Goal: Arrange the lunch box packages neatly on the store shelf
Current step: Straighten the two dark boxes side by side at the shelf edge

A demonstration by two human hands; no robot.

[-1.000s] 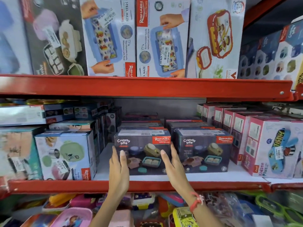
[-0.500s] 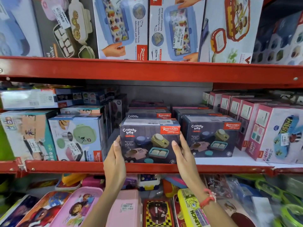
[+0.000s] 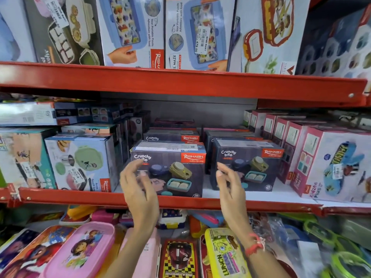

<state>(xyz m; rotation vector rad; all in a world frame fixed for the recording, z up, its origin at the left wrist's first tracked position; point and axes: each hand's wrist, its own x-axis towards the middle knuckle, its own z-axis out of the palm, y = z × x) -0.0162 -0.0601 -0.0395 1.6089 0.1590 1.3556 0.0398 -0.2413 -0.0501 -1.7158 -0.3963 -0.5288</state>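
A dark "Crunchy bite" lunch box package (image 3: 176, 169) stands at the front edge of the red middle shelf (image 3: 180, 202). A second identical package (image 3: 249, 165) stands to its right, a little further back, with more stacked behind both. My left hand (image 3: 138, 189) hovers in front of the first package's left side, fingers curled and apart, holding nothing. My right hand (image 3: 230, 187), with a red thread on the wrist, floats in the gap between the two packages, also empty. Neither hand touches a box.
White-and-green lunch box cartons (image 3: 80, 163) fill the shelf's left, pink "Kidzee Plus" boxes (image 3: 337, 165) its right. Tall boxes (image 3: 192, 31) line the upper shelf. Loose lunch boxes, including a pink one (image 3: 80, 249) and a yellow one (image 3: 224, 255), lie below.
Both hands held the sides of the left Crunchy bite package and drew it to the shelf edge; now they have let go and pulled back toward me.
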